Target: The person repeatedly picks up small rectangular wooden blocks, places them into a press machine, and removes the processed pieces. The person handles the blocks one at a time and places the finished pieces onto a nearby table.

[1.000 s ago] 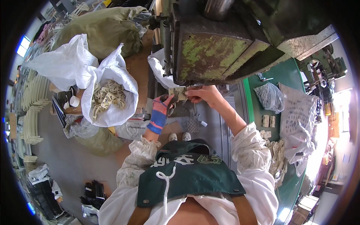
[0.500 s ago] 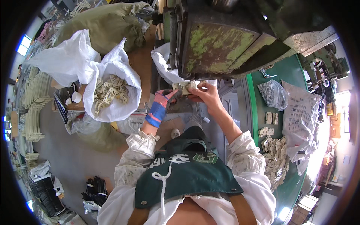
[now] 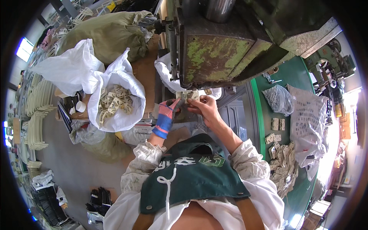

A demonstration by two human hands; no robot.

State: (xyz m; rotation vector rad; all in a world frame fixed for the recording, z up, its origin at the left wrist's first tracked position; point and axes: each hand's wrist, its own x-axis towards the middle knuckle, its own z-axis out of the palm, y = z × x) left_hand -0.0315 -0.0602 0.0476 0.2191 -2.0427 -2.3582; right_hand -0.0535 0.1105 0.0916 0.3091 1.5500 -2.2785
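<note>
My left hand (image 3: 169, 109), in a pink, blue and grey glove, pinches one side of a small cream plate (image 3: 193, 95) with dark marks. My bare right hand (image 3: 207, 110) grips the other side between thumb and fingers. The plate is held just below the front of a heavy machine (image 3: 214, 55) with worn green paint. Behind my hands a white sack (image 3: 164, 68) lies at the machine's foot, its contents mostly hidden. To the left stands an open white sack (image 3: 135, 113) with several similar cream pieces (image 3: 115, 101) inside.
On the right, a green table (image 3: 276, 68) carries a heap of cream pieces (image 3: 282, 163), a clear bag of small metal parts (image 3: 278, 100) and a flattened white sack (image 3: 308, 124). A stuffed olive sack (image 3: 109, 36) lies at the far left. Cream bent frames (image 3: 39, 97) are stacked along the left.
My right hand has shifted slightly left, closer to my left hand. Both hands still hold the plate. The whole view has tilted a little, so the machine sits lower in it.
</note>
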